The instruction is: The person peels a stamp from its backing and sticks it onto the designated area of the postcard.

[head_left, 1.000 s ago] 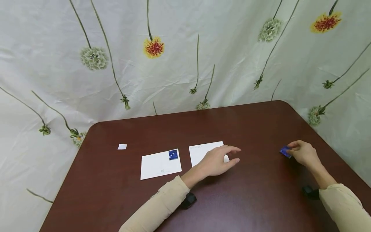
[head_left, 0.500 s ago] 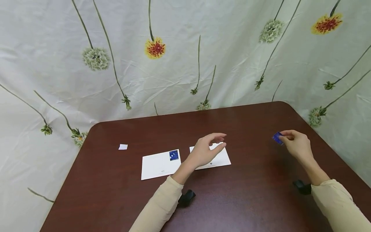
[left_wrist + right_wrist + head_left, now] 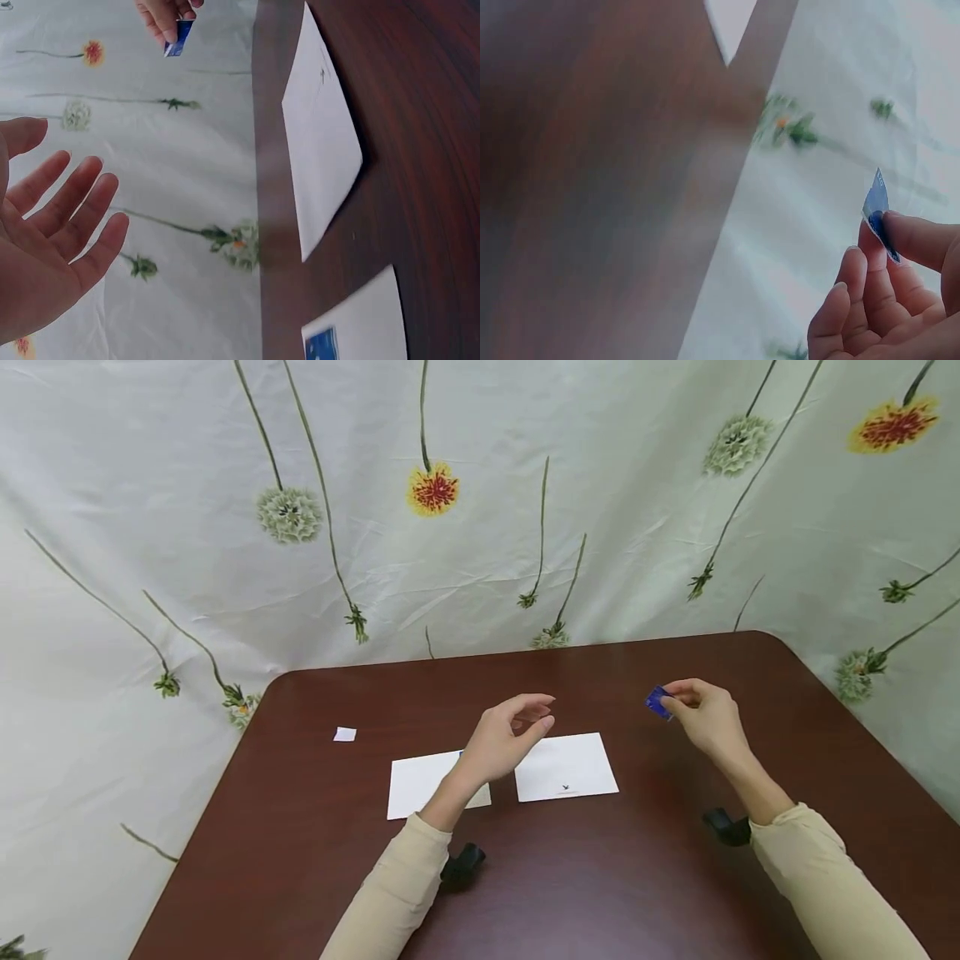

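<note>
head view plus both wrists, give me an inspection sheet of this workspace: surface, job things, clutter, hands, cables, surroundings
Surface: reddish-brown table, glossy, rounded far corners.
Job's things: left envelope, white, bearing a blue stamp; right envelope, white, apart from it, no stamp visible; loose stamp, blue, off the table.
Clutter: small white paper piece, far left.
Left hand: raised, fingers relaxed, holding nothing.
Right hand: pinches the loose stamp.
Cables: nothing seen.
Surroundings: flower-print cloth behind the table.

Place: indoors, exact kind unclear | flower-print cloth | reddish-brown table
</note>
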Demonstrator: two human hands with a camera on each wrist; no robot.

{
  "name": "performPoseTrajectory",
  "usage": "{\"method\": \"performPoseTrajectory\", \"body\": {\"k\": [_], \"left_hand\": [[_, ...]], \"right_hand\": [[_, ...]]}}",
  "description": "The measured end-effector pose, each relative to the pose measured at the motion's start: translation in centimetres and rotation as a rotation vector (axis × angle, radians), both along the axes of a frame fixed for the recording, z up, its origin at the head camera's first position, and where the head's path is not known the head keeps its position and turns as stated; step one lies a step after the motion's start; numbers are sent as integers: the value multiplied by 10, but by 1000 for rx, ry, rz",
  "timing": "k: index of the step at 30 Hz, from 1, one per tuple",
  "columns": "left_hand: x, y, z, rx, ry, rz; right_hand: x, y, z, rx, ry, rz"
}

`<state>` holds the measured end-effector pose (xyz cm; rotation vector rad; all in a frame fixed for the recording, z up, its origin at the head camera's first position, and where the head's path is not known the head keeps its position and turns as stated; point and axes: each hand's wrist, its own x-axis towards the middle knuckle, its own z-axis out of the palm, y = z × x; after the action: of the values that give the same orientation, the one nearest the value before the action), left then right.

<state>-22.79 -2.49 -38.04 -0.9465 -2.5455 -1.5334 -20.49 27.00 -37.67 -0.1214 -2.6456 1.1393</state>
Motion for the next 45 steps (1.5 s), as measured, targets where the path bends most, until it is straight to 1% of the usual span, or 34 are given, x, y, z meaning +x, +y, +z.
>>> {"method": "performPoseTrajectory", "body": {"k": [3,8,11,15,20,22,26,28,30,32,36,39,40,42,45], "left_hand": [[2,-13,0,-3,-1,34],[8,-31,3,1,-11,88],[12,-41,4,24,-32,127],[19,-53,7,63,-67,189],[22,-54,7,74,-99,230],[23,-55,8,71,-96,241],[22,-57,8,60,-85,249],[22,-57,9,59,-78,249],[22,-57,9,61,-74,256],[22,-55,8,57,-67,265],[22,-52,6,59,-57,306],[21,-50,4,76,-51,339],[21,-50,4,84,-50,351],[21,-48,3,108,-48,364],[22,-46,4,154,-49,373]], "right_hand": [[-7,-24,2,-28,-1,51],[-14,-64,4,-95,-10,148],[-16,-91,8,-143,-5,223],[-14,-128,15,-218,11,335],[-7,-154,21,-274,16,423],[-5,-161,22,-296,16,447],[-2,-168,22,-319,19,466],[-1,-169,21,-305,41,466],[-1,-170,20,-288,83,460],[0,-169,16,-263,155,446],[2,-170,9,-151,400,457],[2,-171,6,-57,576,514],[1,-171,6,-36,613,538],[0,-172,4,7,655,571],[-2,-171,0,70,676,587]]}}
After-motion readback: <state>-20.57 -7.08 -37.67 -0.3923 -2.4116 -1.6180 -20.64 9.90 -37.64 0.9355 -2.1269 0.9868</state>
